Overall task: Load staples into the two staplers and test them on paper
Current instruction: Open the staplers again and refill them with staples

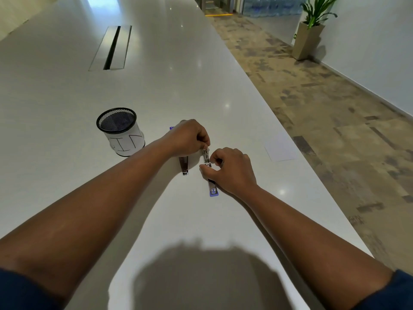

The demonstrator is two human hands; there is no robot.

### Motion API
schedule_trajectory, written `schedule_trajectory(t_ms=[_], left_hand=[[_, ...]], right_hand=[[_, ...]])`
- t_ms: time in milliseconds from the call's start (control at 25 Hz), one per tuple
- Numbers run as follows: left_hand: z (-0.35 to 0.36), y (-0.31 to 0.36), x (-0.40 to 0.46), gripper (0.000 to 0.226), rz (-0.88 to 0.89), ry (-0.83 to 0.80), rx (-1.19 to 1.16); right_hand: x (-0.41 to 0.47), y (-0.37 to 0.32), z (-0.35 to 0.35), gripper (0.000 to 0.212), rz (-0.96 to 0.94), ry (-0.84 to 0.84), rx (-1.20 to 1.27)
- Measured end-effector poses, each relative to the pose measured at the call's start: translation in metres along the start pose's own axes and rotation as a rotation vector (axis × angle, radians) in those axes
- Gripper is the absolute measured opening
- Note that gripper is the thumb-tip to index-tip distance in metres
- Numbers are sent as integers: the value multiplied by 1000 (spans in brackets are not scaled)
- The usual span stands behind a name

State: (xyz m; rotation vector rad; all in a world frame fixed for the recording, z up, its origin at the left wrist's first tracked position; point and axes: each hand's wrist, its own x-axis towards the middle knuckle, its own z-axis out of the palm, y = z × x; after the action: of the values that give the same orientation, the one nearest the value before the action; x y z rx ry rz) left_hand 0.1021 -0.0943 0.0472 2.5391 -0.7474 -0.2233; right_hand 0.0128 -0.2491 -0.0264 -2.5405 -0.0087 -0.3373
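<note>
Two staplers lie on the white worktop (156, 90), side by side and close together, both roughly in line with the forearms. Right stapler (209, 173): opened out flat; purple end (213, 193) points toward the person, metal staple channel (206, 158) points away. Left stapler (183, 165): mostly covered by the left hand (186, 138); only its near metal end and a small purple tip beyond the hand are visible.

Left hand: fingers curled, fingertips pinching the far end of the right stapler's metal channel. Whether a strip of staples sits in that pinch is too small to tell. Heel of the hand sits over the left stapler; contact cannot be confirmed.

Right hand (230, 170): fingers curled, thumb and forefinger gripping the right stapler at mid-length, where the channel meets the dark body. The purple end sticks out from under the hand on the near side.

Both grips are thus on the same stapler, left at the far end, right at the middle, hands nearly touching.

Sheet of white paper (280, 149): flat on the worktop near the right edge, well apart from both hands, untouched.

Black mesh cup (120, 130) with a white paper label stands upright to the left of the left hand, near but not touching. Dark contents inside, not identifiable.

Long cable slot (111, 48) is set into the worktop farther away. Potted plant (312, 27) stands on the floor by the wall at right.
</note>
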Motion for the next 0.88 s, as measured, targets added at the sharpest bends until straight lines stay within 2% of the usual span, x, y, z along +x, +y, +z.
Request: schedule_trajectory(t_ms=[880], left_hand=[[2, 17, 5, 8, -153, -75, 96]], right_hand=[[0, 1, 1, 33, -23, 23, 13]])
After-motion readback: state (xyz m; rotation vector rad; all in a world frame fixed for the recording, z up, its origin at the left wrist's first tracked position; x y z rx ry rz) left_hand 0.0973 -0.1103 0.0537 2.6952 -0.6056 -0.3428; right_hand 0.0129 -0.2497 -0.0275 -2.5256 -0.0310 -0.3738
